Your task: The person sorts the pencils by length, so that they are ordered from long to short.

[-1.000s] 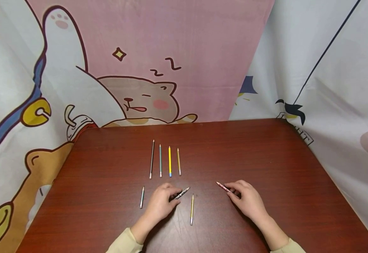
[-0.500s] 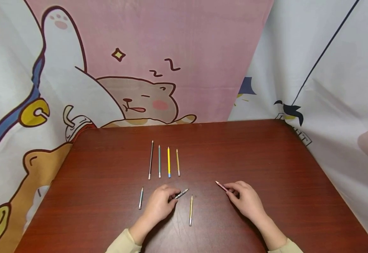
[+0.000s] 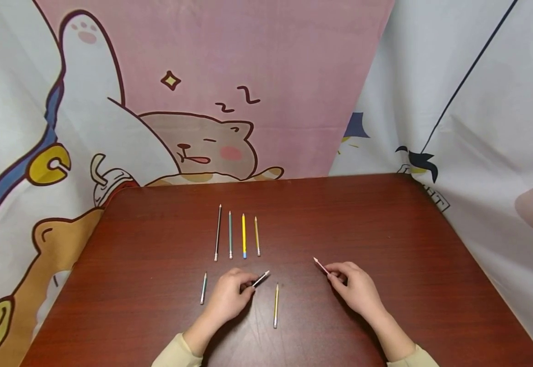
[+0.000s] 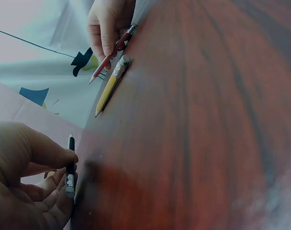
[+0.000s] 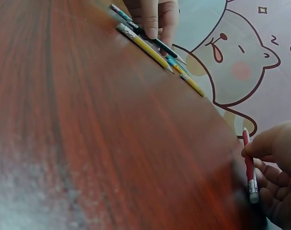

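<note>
My left hand (image 3: 229, 296) pinches a short black pencil (image 3: 261, 278) between thumb and fingers, its tip pointing away and to the right. In the left wrist view this black pencil (image 4: 70, 179) shows its eraser end toward the camera. A red pencil (image 3: 321, 266) is pinched by my right hand (image 3: 356, 288), its tip pointing away and to the left. Its eraser end (image 5: 252, 191) appears in the right wrist view. Between the hands, nearer the left one, a yellow pencil (image 3: 276, 307) lies on the table. Left of my left hand lies a short teal pencil (image 3: 204, 289).
Farther back on the brown table (image 3: 340, 214), a row holds a long black pencil (image 3: 218, 233), a green pencil (image 3: 230, 235), a bright yellow pencil (image 3: 244, 234) and a gold pencil (image 3: 257, 236). A cartoon-printed cloth (image 3: 294, 102) hangs behind the table.
Both held pencils have turned slightly, the red one's tip now pointing farther away. The hands stay nearly in place and keep their grip. The whole head view has shifted a little.
</note>
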The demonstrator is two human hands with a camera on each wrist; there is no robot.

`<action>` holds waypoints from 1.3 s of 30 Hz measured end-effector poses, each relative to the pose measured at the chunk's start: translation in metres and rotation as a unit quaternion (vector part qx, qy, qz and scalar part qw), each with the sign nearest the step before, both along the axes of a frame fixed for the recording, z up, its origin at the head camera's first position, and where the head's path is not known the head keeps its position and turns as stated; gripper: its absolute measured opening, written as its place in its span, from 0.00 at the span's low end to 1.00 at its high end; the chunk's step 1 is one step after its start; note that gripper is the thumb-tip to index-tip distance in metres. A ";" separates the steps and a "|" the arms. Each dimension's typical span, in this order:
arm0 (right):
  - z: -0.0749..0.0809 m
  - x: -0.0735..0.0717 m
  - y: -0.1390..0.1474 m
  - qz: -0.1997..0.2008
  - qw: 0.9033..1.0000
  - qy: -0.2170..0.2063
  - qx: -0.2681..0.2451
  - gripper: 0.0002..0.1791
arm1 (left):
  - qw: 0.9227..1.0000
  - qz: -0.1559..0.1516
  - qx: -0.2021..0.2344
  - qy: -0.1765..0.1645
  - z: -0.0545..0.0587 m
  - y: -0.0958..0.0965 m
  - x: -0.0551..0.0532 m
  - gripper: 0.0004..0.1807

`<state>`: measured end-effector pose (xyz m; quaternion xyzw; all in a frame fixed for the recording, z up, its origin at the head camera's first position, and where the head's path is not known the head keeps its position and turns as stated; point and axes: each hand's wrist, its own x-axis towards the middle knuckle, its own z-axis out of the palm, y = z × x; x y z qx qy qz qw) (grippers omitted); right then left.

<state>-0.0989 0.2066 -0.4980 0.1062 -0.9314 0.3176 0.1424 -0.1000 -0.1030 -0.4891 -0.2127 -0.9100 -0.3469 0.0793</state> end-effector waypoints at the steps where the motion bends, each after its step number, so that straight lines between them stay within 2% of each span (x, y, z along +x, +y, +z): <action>1: 0.000 0.000 0.000 -0.001 1.000 -0.001 0.000 0.10 | 1.000 0.002 0.008 -0.002 0.000 0.000 0.000 0.12; 8: 0.005 -0.004 -0.002 0.003 0.999 -0.027 -0.019 0.09 | 0.997 0.003 0.072 -0.014 0.001 -0.001 -0.001 0.12; 16: 0.008 -0.013 -0.008 0.003 0.991 -0.101 -0.092 0.07 | 0.995 0.017 0.097 -0.027 0.004 -0.001 -0.003 0.11; 21: 0.008 -0.020 -0.015 0.003 0.987 -0.108 -0.116 0.07 | 0.994 0.027 0.098 -0.034 0.007 -0.002 -0.005 0.10; 26: 0.007 -0.028 -0.025 0.007 0.982 -0.125 -0.142 0.08 | 0.991 0.033 0.116 -0.057 0.009 -0.002 -0.006 0.09; 30: 0.005 -0.033 -0.033 0.011 0.981 -0.125 -0.145 0.08 | 0.989 0.047 0.121 -0.075 0.009 -0.002 -0.007 0.09; 39: 0.006 -0.045 -0.052 0.020 0.979 -0.127 -0.161 0.10 | 0.986 0.071 0.121 -0.088 0.013 -0.004 -0.012 0.10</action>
